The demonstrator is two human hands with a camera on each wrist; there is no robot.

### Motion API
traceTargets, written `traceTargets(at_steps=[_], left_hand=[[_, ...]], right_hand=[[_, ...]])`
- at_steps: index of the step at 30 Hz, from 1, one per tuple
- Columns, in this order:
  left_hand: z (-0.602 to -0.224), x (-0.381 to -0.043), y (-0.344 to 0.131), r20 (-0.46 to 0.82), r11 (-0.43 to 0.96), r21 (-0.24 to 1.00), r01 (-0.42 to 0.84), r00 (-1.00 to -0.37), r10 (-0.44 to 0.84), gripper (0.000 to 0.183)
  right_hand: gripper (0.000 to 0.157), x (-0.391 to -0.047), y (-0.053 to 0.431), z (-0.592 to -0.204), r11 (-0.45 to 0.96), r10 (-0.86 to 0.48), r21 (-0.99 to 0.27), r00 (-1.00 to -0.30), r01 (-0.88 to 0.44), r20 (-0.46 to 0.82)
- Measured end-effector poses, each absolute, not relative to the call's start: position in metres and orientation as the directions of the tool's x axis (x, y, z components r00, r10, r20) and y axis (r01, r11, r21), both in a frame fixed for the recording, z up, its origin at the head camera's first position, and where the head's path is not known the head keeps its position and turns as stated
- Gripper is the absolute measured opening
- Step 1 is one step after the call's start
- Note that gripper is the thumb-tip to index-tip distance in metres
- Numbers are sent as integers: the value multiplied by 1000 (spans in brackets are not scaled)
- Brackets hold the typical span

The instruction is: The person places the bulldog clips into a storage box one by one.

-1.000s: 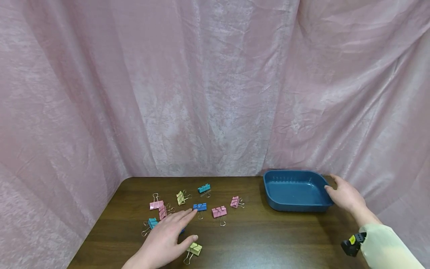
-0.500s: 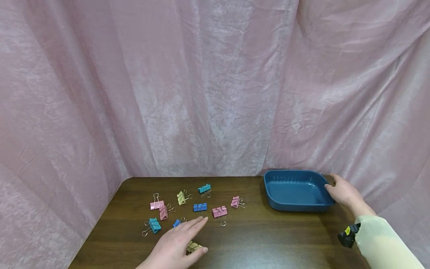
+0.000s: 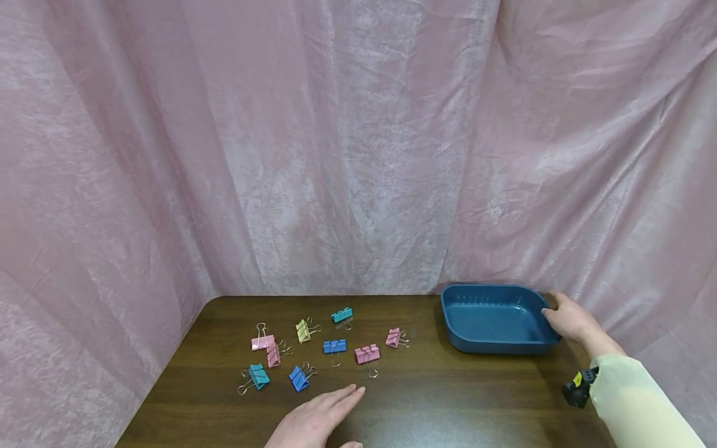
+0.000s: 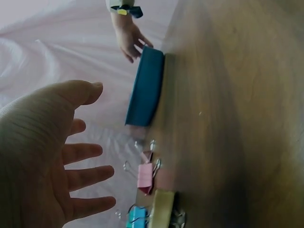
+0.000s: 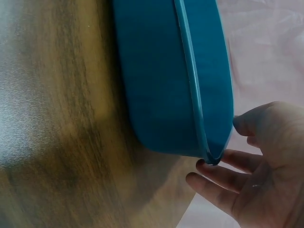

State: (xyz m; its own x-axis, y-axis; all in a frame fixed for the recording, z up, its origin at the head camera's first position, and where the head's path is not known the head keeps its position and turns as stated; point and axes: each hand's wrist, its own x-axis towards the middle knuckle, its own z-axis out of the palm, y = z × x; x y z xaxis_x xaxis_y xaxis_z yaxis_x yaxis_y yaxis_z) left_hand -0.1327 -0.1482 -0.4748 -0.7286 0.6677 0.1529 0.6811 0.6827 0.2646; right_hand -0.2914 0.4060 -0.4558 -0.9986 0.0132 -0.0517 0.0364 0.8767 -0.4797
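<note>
My left hand (image 3: pixel 316 417) hovers over the front of the table with fingers extended and nothing in its grasp. A yellow binder clip (image 4: pixel 161 209) shows below its fingers in the left wrist view; the hand hides it in the head view. Further off lie a blue binder clip (image 3: pixel 299 378), another blue binder clip (image 3: pixel 335 346) and a pink binder clip (image 3: pixel 367 354). At the right, my right hand (image 3: pixel 574 320) holds the end of a blue plastic basin (image 3: pixel 495 345), thumb at the rim and fingers against the outside below it.
Further binder clips lie scattered on the left half of the wooden table (image 3: pixel 448 398), among them a teal clip (image 3: pixel 259 376), a pale yellow clip (image 3: pixel 303 331) and a pink clip (image 3: pixel 394 337). A pink curtain (image 3: pixel 358 155) hangs along the back and sides.
My left hand has moved right and toward the front edge, uncovering the blue and teal clips and covering the yellow one. The right hand stays at the basin, its forearm shifted slightly.
</note>
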Motion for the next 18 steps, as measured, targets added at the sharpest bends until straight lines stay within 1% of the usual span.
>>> traceTargets(at_steps=[6,9,12,16,18], left_hand=[[-483,-136,-144,26,630,349,694,-679,733,76],[-487,-134,-142,12,624,370,689,-675,738,74],[-491,-132,-142,41,629,370,684,-688,724,73],[-495,-128,-143,134,622,357,697,-697,704,73],[-496,-127,-144,176,624,351,698,-704,688,69]], right_hand=[[65,-295,404,-456,867,-8,-497,-997,32,-78],[66,-297,405,-456,855,-15,-516,-994,45,-112],[66,-298,404,-456,832,-11,-549,-989,73,-150],[67,-299,404,-460,788,-12,-607,-983,103,-183],[68,-299,404,-462,767,-19,-633,-982,107,-189]])
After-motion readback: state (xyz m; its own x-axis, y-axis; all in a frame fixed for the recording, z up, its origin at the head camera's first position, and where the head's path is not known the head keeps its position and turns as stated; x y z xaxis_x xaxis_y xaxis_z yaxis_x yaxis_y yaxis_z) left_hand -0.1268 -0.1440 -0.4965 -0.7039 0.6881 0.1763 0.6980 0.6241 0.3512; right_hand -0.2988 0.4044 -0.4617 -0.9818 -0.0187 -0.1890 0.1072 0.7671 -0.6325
